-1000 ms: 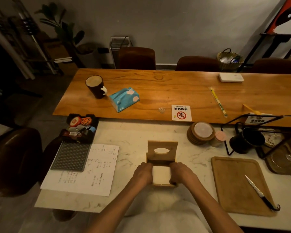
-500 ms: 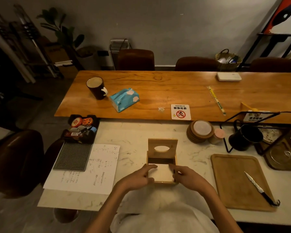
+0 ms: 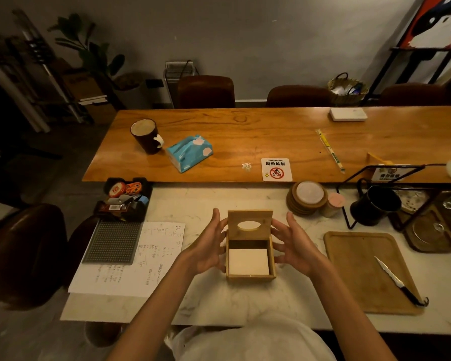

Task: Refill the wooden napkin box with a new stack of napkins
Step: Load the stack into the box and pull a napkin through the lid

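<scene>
The wooden napkin box (image 3: 250, 276) stands on the white marble counter (image 3: 219, 303) in front of me. Its hinged lid (image 3: 250, 218), with an oval slot, is raised upright at the back. A white stack of napkins (image 3: 248, 261) lies flat inside the box. My left hand (image 3: 209, 246) is beside the box's left wall, fingers spread and reaching up to the lid's left edge. My right hand (image 3: 292, 244) mirrors it at the right wall, fingers spread near the lid's right edge. Neither hand holds anything.
A wooden cutting board (image 3: 362, 267) with a knife (image 3: 399, 281) lies to the right. Papers (image 3: 141, 267) and a dark mat (image 3: 112, 242) lie to the left. Coasters (image 3: 307, 196), a black mug (image 3: 375, 205) and a wire rack sit behind; a tissue pack (image 3: 189, 152) lies on the wooden table.
Both hands left the napkin stack inside the box, opened out and moved up along the box's sides toward the raised lid. The napkins now lie uncovered in the box.
</scene>
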